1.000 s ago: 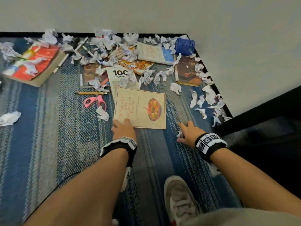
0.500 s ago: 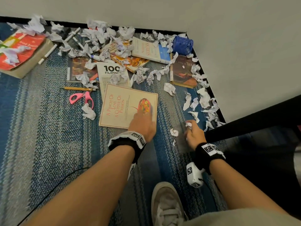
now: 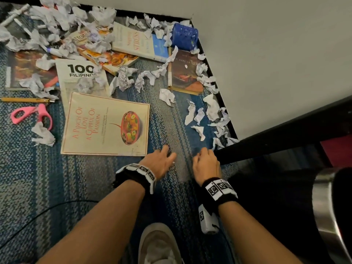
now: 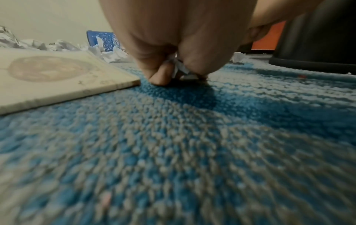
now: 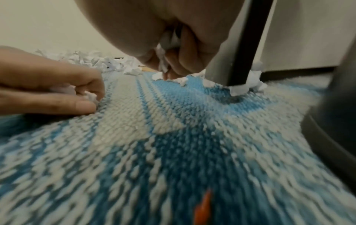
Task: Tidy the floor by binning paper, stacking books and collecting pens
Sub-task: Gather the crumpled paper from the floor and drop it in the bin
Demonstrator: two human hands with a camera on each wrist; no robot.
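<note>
Both hands are down on the carpet at lower centre of the head view. The left hand (image 3: 159,161) has its fingers curled round a small wad of crumpled paper (image 4: 180,68), fingertips touching the pile, just beside the near right corner of the cream cookbook (image 3: 106,124). The right hand (image 3: 206,163) is likewise closed round white scraps (image 5: 163,60), with more loose scraps (image 5: 244,85) lying on the carpet just past its fingertips, at the foot of a dark furniture leg (image 5: 248,45).

The step in hand looks like gathering paper for binning. To do it well, each hand should probably rake the scraps into the palm and close firmly, since small torn bits slip out between fingers, and the carpet pile may hold on to flakes.

The metal-rimmed bin (image 3: 329,216) stands at the lower right edge of the frame, near the right forearm, so the carry is short. Most of the paper lies further off: a trail of scraps (image 3: 211,115) along the wall at centre right, and a thick heap (image 3: 62,18) over the books at upper left. A yellow pen (image 3: 24,100) and pink scissors (image 3: 32,115) lie at the left edge, well apart from both hands, and a blue holder (image 3: 183,38) sits in the corner.
</note>
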